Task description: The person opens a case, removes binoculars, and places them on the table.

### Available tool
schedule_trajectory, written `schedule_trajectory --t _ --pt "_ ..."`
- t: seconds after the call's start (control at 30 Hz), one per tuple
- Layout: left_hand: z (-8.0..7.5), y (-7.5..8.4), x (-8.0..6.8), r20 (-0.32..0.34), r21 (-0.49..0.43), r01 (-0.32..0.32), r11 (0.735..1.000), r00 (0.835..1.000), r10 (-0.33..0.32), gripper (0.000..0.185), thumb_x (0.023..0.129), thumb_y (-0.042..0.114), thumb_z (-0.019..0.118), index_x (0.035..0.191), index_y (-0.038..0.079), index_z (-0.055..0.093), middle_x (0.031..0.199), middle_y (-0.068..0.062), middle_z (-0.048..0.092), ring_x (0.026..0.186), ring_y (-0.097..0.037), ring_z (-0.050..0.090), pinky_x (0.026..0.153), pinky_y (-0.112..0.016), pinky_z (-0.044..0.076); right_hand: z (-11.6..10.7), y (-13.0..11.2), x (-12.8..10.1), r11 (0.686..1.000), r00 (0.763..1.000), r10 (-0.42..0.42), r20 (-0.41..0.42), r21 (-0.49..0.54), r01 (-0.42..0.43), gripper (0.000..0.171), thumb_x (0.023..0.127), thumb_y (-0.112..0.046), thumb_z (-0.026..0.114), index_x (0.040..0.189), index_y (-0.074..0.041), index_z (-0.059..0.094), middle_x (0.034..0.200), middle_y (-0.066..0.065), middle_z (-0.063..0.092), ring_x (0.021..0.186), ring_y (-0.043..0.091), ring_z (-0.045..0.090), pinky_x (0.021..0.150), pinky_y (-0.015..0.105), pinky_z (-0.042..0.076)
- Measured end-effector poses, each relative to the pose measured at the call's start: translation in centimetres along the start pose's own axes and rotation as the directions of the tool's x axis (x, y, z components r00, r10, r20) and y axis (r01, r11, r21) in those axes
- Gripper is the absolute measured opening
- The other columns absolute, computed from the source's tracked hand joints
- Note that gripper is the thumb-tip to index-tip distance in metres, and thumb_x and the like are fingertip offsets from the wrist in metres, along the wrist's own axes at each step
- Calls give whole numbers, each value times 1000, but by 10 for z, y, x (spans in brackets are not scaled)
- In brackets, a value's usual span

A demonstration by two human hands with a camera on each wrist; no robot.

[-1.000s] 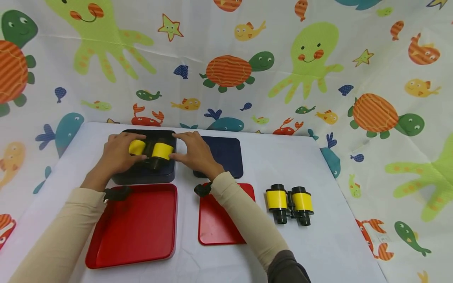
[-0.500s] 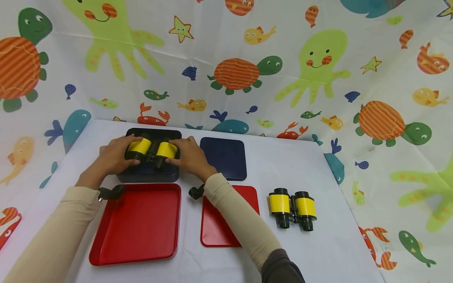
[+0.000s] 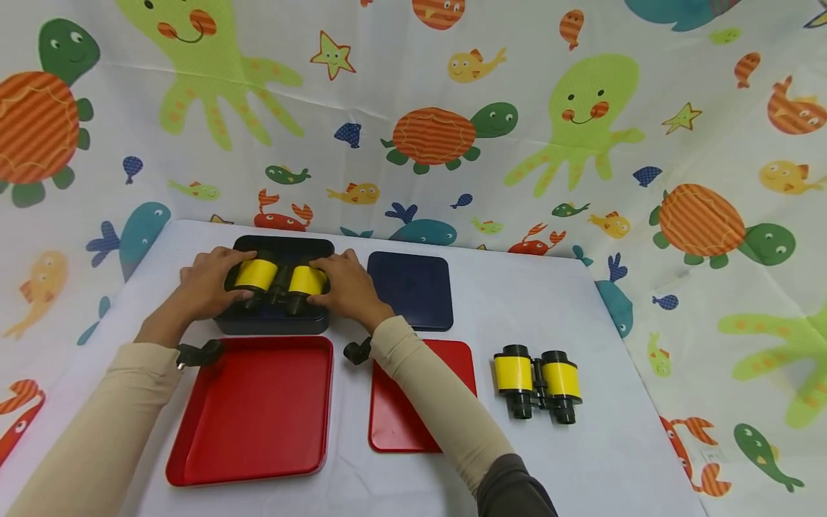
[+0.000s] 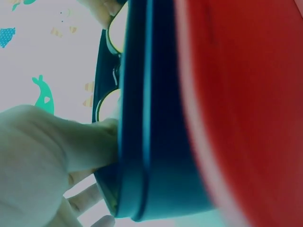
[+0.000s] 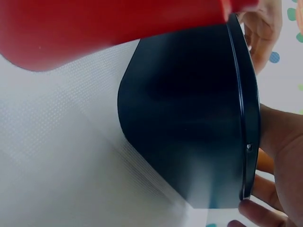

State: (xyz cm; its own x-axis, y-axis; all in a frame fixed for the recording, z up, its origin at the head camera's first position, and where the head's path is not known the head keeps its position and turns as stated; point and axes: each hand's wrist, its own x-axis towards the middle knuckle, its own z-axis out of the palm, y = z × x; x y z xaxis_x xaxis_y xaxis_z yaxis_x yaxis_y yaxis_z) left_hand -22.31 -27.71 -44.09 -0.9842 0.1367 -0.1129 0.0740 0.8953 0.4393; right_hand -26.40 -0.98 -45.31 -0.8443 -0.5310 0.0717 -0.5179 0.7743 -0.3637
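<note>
Fingers [image 3: 222,260] of the left hand [image 3: 205,286] curled round one yellow barrel of the held binoculars [image 3: 281,280], while the right hand [image 3: 347,286] gripped the other barrel the same way. Those binoculars sat low inside the dark blue tray [image 3: 274,323] at the far left of the counter [image 3: 581,301]. Just nearer lay a big red tray [image 3: 252,416], with a dark blue lid [image 3: 410,289] and a red lid [image 3: 400,424] to the right. Second binoculars [image 3: 538,382] lay apart, farther right.
</note>
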Motion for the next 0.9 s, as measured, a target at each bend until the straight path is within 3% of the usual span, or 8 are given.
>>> schedule_trajectory --t 0.23,0.37,0.6,0.9 --pt "-5 -6 -2 66 5 -21 1000 998 20 75 96 18 78 158 4 38 160 -37 34 142 -60 30 105 -84 28 0 0 1 999 1000 2 12 -36 -2 74 87 -50 87 151 -24 61 145 -2 66 119 17 49 89 26 52" --pt "-5 -9 -2 77 12 -28 1000 997 27 77 95 15 79 159 4 37 157 -38 39 140 -60 35 103 -81 30 1 0 2 999 1000 4 16 -37 -4 73 88 -49 86 151 -24 61 145 -2 66 120 18 48 94 28 51" --pt "-4 -6 2 65 21 -28 999 998 26 78 94 7 78 160 2 36 158 -36 40 140 -59 35 108 -80 30 0 -1 4 998 1000 20 8 -65 -20 71 88 -49 86 151 -25 61 144 -4 67 125 18 47 102 30 48" --pt "-13 5 -8 30 10 -13 1000 999 13 80 95 5 75 162 1 32 161 -37 33 143 -60 26 110 -81 25 -4 -4 3 998 998 10 -66 -54 -14 69 89 -47 84 150 -25 61 143 -5 67 122 16 46 102 31 45"
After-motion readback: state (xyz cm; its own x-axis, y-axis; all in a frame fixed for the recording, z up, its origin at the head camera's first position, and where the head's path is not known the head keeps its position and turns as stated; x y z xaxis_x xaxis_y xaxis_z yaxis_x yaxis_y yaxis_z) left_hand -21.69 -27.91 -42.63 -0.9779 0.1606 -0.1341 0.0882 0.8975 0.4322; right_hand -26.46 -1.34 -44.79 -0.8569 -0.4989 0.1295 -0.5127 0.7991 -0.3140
